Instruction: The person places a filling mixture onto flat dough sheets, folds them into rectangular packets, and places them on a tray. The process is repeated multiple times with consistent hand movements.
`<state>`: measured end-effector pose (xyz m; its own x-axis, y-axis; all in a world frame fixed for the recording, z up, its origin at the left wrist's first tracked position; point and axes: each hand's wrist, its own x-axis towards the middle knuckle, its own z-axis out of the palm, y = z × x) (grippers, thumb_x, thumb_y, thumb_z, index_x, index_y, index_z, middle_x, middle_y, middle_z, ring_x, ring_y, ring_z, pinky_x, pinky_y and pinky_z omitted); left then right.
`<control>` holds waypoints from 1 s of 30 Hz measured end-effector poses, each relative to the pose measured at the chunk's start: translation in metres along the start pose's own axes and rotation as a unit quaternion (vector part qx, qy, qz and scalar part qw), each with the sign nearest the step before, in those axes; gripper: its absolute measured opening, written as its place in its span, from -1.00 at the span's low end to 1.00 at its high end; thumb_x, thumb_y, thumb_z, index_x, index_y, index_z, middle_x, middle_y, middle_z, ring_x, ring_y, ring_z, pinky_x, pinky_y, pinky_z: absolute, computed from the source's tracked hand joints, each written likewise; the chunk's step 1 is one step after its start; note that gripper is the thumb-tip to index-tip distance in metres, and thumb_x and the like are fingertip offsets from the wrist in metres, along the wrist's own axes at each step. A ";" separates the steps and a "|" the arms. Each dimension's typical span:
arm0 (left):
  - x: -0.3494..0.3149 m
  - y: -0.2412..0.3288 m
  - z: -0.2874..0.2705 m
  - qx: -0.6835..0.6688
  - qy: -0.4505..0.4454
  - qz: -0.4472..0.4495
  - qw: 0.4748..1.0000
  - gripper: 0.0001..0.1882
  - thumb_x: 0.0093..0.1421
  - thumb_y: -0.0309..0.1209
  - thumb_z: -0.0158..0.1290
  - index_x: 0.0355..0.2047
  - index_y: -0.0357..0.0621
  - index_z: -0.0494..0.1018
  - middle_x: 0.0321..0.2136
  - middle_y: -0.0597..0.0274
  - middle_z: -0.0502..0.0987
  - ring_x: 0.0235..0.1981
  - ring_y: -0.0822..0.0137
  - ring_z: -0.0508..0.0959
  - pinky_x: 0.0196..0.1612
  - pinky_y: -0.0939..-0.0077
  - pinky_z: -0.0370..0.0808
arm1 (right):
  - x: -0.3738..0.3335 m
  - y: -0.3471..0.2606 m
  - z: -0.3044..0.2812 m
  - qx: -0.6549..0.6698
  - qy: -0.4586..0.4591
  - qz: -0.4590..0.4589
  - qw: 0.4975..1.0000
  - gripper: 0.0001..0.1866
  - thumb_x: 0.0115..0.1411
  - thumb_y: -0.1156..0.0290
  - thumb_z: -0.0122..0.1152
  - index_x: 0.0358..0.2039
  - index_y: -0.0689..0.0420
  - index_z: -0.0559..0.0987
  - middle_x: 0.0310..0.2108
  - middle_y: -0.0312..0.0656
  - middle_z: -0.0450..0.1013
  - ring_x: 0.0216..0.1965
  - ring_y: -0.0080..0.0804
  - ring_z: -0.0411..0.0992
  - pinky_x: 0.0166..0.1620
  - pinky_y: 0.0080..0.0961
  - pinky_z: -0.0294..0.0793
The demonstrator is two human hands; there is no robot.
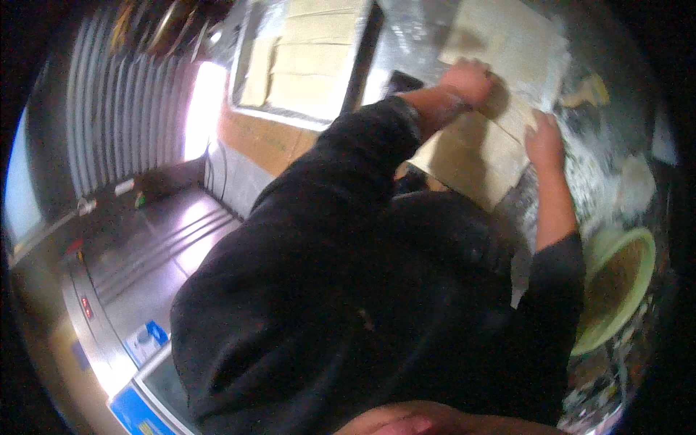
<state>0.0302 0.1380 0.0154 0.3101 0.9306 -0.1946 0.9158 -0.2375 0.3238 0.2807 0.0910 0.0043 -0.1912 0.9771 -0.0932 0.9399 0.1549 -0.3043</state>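
Can't tell closure of left hand (470,81), placed at or just above pale dough sheet (495,156); can't tell either for right hand (546,141), set at sheet's right edge. Could tear along apparent crease (510,131) if tugged unevenly; could stick if underfloured. See sheet beneath left hand, just left of right hand, on floured worktop (406,36). Farther out, note dough-filled tray (290,120) at upper left, green basin (646,285) near right forearm (557,210).

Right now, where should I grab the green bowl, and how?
Probably by its rim, on the right side of the picture, coming in from the right. The bowl's round edge makes a curved lip to pinch, and that side looks uncovered. On the left, the black sleeve covers part of the bowl, so it seems harder to reach there.
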 end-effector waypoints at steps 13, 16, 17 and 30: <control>-0.027 -0.019 -0.017 -0.016 -0.003 0.060 0.998 -0.69 0.28 -0.20 0.01 -0.02 0.10 0.57 -0.10 0.03 0.58 -0.05 -0.03 0.62 0.01 0.05 0.54 | -0.018 -0.006 -0.009 0.099 0.056 -0.038 0.993 -0.71 0.07 0.46 0.28 -0.16 0.20 0.58 -0.15 0.05 0.51 -0.07 0.10 0.48 0.03 -0.18 0.48; -0.061 -0.031 -0.007 -0.056 -0.015 0.107 0.993 -0.66 0.23 -0.17 0.10 -0.02 0.09 0.58 -0.09 0.02 0.59 -0.01 -0.07 0.59 0.02 0.02 0.54 | -0.070 -0.025 -0.018 0.047 0.057 -0.059 0.996 -0.80 0.04 0.45 0.30 -0.28 0.15 0.60 -0.24 0.01 0.52 -0.13 0.08 0.47 -0.01 -0.09 0.47; -0.075 -0.038 -0.006 -0.080 -0.051 0.085 0.992 -0.64 0.20 -0.18 0.13 0.01 0.09 0.57 -0.08 0.04 0.59 -0.01 -0.05 0.58 0.03 0.05 0.53 | -0.084 -0.029 -0.018 0.052 0.062 -0.098 0.992 -0.82 0.02 0.45 0.31 -0.32 0.13 0.60 -0.26 -0.03 0.52 -0.16 0.08 0.46 -0.05 -0.06 0.46; -0.108 -0.011 -0.001 -0.002 0.079 0.288 0.954 -0.29 0.09 -0.11 0.24 0.23 -0.07 0.35 0.29 0.07 0.32 0.33 0.01 0.29 0.35 0.01 0.24 | -0.121 -0.048 0.005 0.009 0.120 -0.114 0.986 -0.82 0.00 0.43 0.36 -0.32 -0.02 0.63 -0.24 -0.33 0.51 -0.13 -0.20 0.45 -0.02 -0.19 0.40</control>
<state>-0.0137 0.0402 0.0333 0.7191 0.6767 0.1579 0.6042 -0.7211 0.3391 0.2577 -0.0353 0.0252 -0.3231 0.9237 0.2057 0.8743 0.3746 -0.3087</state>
